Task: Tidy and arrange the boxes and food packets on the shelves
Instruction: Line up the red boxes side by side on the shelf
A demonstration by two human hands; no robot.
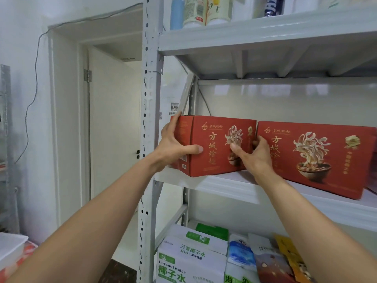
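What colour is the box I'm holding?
The box is red with gold lettering, seen in the head view.

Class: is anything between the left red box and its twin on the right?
Only the right hand, whose fingers reach into the narrow gap between the left red box and the right red box. Nothing else visible.

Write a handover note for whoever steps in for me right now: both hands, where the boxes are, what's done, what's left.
Left hand grips the left end of the left red cardboard noodle box; right hand grips its right end, fingers in the gap beside the matching right red box.
Both boxes stand on the white metal middle shelf; the left one sits skewed.
Done: right box looks placed.
Left: square the left box against it, then check the leaning food packets below.
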